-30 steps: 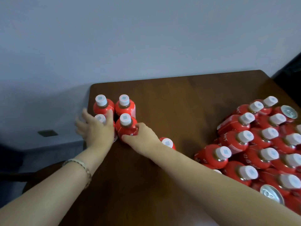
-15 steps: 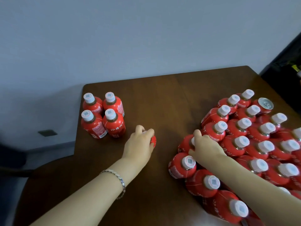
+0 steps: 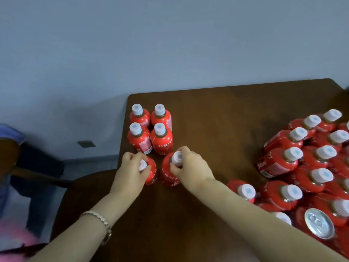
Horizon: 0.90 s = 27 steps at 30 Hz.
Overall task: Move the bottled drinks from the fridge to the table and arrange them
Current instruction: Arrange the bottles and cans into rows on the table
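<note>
Red bottles stand in a two-by-two block (image 3: 151, 129) at frame centre on the tabletop (image 3: 226, 114); below it, the left hand (image 3: 130, 173) and right hand (image 3: 190, 171) each pinch a capped bottle (left bottle (image 3: 152, 172), right bottle (image 3: 168, 173)) with closed fingers.

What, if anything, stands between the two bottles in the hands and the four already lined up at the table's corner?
Nothing visible. The left hand and right hand each hold a bottle just in front of the four bottles; only a strip of bare table shows between.
</note>
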Available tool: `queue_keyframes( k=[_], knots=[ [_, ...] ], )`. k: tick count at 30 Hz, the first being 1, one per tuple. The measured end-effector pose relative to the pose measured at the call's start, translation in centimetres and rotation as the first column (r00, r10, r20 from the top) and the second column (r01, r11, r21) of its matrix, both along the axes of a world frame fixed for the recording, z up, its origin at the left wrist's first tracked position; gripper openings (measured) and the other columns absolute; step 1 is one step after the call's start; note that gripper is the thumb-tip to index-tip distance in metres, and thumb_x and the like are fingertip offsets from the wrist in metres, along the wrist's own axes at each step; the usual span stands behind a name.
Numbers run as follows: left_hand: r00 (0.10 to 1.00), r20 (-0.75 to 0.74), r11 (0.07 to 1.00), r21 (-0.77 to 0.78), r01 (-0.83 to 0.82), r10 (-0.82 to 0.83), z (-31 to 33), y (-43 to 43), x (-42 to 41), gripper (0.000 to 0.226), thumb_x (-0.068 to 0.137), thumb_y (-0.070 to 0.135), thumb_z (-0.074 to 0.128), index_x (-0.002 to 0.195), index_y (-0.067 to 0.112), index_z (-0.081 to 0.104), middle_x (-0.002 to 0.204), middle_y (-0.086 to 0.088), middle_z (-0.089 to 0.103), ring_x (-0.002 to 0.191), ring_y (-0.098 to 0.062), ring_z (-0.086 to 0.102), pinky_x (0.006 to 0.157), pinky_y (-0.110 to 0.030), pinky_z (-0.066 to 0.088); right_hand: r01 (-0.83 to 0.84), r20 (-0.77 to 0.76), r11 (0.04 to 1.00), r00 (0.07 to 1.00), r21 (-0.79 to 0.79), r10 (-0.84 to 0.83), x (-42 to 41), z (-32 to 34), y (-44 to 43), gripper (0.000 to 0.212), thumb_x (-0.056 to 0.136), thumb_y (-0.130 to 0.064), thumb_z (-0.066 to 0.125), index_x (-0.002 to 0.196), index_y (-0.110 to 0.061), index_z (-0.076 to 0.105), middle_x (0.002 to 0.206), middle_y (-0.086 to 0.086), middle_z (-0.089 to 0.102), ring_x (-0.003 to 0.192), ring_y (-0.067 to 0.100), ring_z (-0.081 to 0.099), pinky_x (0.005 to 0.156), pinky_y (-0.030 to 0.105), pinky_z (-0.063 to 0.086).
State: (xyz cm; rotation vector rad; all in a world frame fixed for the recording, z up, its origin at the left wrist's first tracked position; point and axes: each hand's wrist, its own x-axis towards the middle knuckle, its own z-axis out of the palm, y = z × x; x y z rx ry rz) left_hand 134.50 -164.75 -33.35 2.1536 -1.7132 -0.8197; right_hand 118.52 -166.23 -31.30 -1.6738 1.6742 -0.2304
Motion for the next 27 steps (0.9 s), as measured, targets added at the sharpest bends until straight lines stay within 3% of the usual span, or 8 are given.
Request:
queue_keyframes(
  k=[5, 9, 12, 17, 19, 25, 27],
  knots=[
    [0.993, -0.12, 0.987, -0.156, -0.037, 0.018, -0.7, -0.5, 2.3, 0.057, 0.079, 0.013, 0.073, 0.129, 0.018, 0.048, 0.124, 0.0, 0.053, 0.116, -0.015, 0.052, 0.094, -0.028, 0.042, 0.115, 0.147, 0.99, 0.984, -0.081, -0.102, 3.1, -2.9, 0.2, 0.044, 0.092, -0.025, 0.056, 0.133, -0.021, 0.04, 0.124, 0.004, 0.046, 0.116, 0.022, 0.049, 0.096, 0.03, 0.043],
    [0.976, -0.178, 0.991, -0.019, -0.135, 0.129, -2.9, -0.1, 3.6, 0.085, 0.061, 0.039, 0.084, 0.134, 0.023, 0.043, 0.13, 0.003, 0.055, 0.122, -0.019, 0.05, 0.101, -0.047, 0.044, 0.172, 0.14, 0.978, 0.972, 0.117, -0.187, 4.0, -4.4, 1.0, 0.085, 0.081, -0.03, 0.07, 0.145, -0.031, 0.014, 0.14, 0.004, 0.029, 0.129, 0.024, 0.041, 0.104, 0.036, 0.04],
    [0.917, -0.345, 0.979, 0.079, -0.186, 0.202, -3.7, 0.3, 3.2, 0.084, 0.067, 0.024, 0.083, 0.138, 0.022, 0.038, 0.134, 0.0, 0.052, 0.124, -0.019, 0.05, 0.105, -0.044, 0.041, 0.25, 0.211, 0.961, 0.939, 0.122, -0.271, 4.4, -5.5, 0.6, 0.08, 0.086, -0.022, 0.066, 0.146, -0.033, 0.014, 0.142, 0.005, 0.033, 0.125, 0.025, 0.048, 0.101, 0.034, 0.043],
    [0.865, -0.467, 0.979, 0.013, -0.202, 0.185, -4.4, -0.7, 3.2, 0.081, 0.07, 0.009, 0.079, 0.14, 0.022, 0.04, 0.133, 0.002, 0.054, 0.122, -0.017, 0.05, 0.103, -0.034, 0.039, 0.289, 0.238, 0.953, 0.923, 0.087, -0.302, 5.0, -5.9, 0.1, 0.076, 0.089, -0.019, 0.062, 0.146, -0.032, 0.015, 0.141, 0.004, 0.034, 0.125, 0.023, 0.049, 0.101, 0.033, 0.042],
    [0.864, -0.478, 0.982, -0.013, -0.187, 0.159, -4.2, -1.5, 3.1, 0.08, 0.071, 0.007, 0.078, 0.14, 0.023, 0.039, 0.132, 0.002, 0.054, 0.122, -0.016, 0.05, 0.1, -0.031, 0.038, 0.274, 0.238, 0.958, 0.928, 0.088, -0.287, 5.0, -5.9, 0.2, 0.076, 0.089, -0.02, 0.062, 0.146, -0.032, 0.014, 0.142, 0.003, 0.034, 0.126, 0.022, 0.048, 0.101, 0.033, 0.042],
    [0.881, -0.435, 0.982, 0.072, -0.175, 0.189, -5.1, -2.3, 3.5, 0.092, 0.072, 0.011, 0.079, 0.146, 0.021, 0.025, 0.14, -0.002, 0.045, 0.129, -0.022, 0.044, 0.107, -0.041, 0.035, 0.221, 0.256, 0.958, 0.93, 0.183, -0.263, 4.3, -5.6, -0.8, 0.087, 0.084, -0.011, 0.067, 0.148, -0.026, 0.009, 0.147, 0.004, 0.035, 0.134, 0.021, 0.04, 0.107, 0.034, 0.036],
    [0.913, -0.311, 0.964, 0.1, -0.246, 0.265, -4.6, -1.9, 2.0, 0.1, 0.074, 0.016, 0.078, 0.149, 0.017, 0.013, 0.148, -0.01, 0.031, 0.136, -0.03, 0.032, 0.111, -0.049, 0.03, 0.154, 0.204, 0.962, 0.958, 0.225, -0.201, 2.9, -4.7, -0.3, 0.094, 0.084, -0.007, 0.065, 0.15, -0.02, -0.001, 0.15, 0.006, 0.031, 0.136, 0.022, 0.037, 0.109, 0.033, 0.033]
  ],
)
